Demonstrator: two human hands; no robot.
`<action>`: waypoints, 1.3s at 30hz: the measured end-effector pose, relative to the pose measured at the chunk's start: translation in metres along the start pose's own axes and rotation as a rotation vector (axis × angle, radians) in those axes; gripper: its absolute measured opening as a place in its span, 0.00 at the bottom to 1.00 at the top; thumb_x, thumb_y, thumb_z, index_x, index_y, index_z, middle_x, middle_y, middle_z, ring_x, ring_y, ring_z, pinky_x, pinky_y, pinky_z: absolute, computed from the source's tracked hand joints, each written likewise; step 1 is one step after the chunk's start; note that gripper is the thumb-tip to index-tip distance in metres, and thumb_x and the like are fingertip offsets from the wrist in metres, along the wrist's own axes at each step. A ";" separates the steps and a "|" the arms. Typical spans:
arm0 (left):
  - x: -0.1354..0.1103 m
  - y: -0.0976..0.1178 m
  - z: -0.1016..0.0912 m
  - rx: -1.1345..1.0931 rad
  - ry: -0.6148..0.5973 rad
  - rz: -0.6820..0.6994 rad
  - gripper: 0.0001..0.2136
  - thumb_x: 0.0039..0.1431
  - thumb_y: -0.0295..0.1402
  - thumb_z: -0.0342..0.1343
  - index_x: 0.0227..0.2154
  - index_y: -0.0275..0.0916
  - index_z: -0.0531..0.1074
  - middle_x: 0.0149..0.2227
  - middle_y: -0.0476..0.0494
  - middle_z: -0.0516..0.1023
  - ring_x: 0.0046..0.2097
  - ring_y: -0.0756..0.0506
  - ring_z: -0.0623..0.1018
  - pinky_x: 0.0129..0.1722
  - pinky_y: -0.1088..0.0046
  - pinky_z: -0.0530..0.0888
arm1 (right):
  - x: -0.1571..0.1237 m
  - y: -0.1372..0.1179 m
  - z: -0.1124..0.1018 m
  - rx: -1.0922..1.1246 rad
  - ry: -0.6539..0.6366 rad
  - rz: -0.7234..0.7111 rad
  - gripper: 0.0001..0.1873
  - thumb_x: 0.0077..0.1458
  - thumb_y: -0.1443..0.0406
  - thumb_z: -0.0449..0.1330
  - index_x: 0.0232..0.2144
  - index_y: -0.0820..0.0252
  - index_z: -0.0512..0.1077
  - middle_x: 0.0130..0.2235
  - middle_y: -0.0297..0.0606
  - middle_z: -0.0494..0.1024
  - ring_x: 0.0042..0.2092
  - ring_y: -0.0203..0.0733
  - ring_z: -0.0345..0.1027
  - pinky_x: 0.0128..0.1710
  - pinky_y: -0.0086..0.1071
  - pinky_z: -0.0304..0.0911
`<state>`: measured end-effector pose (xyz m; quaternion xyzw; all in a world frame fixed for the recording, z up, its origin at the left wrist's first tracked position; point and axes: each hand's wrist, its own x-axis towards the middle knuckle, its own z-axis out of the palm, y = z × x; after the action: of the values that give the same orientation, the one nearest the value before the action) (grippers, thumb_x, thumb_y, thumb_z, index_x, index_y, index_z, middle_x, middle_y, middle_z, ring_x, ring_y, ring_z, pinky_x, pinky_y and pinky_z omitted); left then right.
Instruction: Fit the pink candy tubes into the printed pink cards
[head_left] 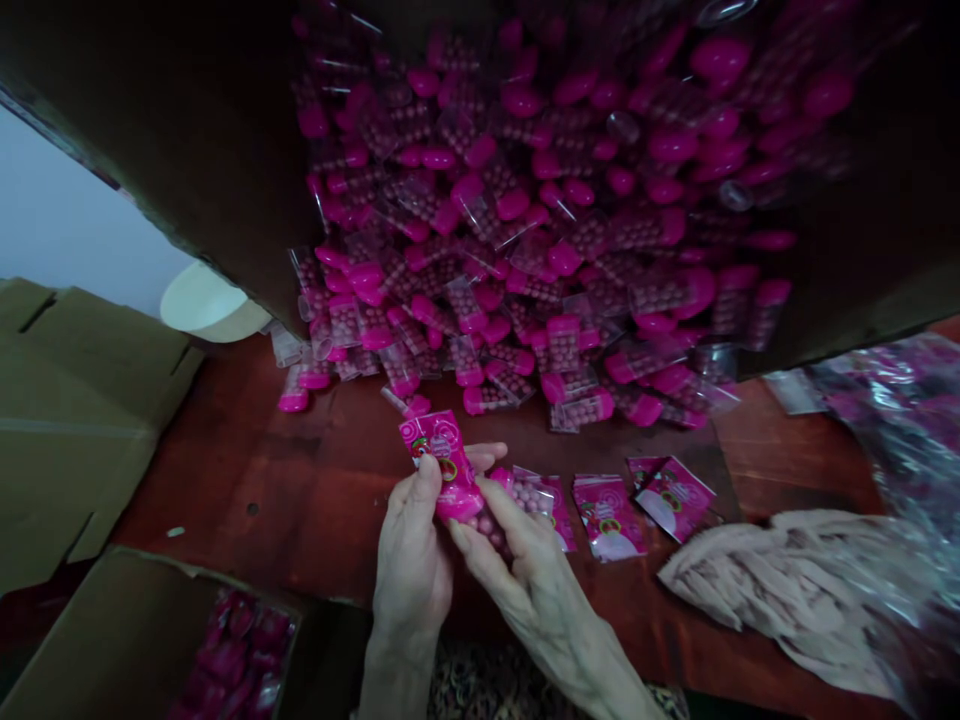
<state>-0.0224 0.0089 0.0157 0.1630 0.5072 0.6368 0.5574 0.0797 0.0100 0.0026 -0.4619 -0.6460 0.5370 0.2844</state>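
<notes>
Our left hand (pixel 412 545) pinches the printed wrapper (pixel 448 447); our right hand (pixel 532 562) has a narrow grip on the beaded tube (pixel 491 530), both above the surface (pixel 300 480). We judge the tube light, stiff and slick, best held by its sides, the wrapper thin and easily creased. Piled tubes (pixel 517 260) crowd ahead; loose wrappers (pixel 609 515) and a cloth (pixel 795 575) lie rightward.

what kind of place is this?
Probably a small hand-packing station: a big heap of pink-capped tubes, printed pink wrappers in small piles, and an open cardboard box holding pink items.
</notes>
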 end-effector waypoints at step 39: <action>-0.002 -0.019 -0.008 0.139 0.275 0.206 0.04 0.49 0.31 0.61 0.23 0.39 0.72 0.26 0.52 0.72 0.29 0.52 0.70 0.33 0.79 0.67 | 0.011 0.017 -0.007 0.549 -0.083 0.237 0.16 0.59 0.54 0.52 0.33 0.59 0.71 0.25 0.29 0.65 0.25 0.30 0.59 0.23 0.22 0.59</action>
<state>-0.0178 0.0004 -0.0028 0.1634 0.6021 0.6701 0.4020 0.0863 0.0234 -0.0129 -0.4177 -0.4294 0.7393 0.3075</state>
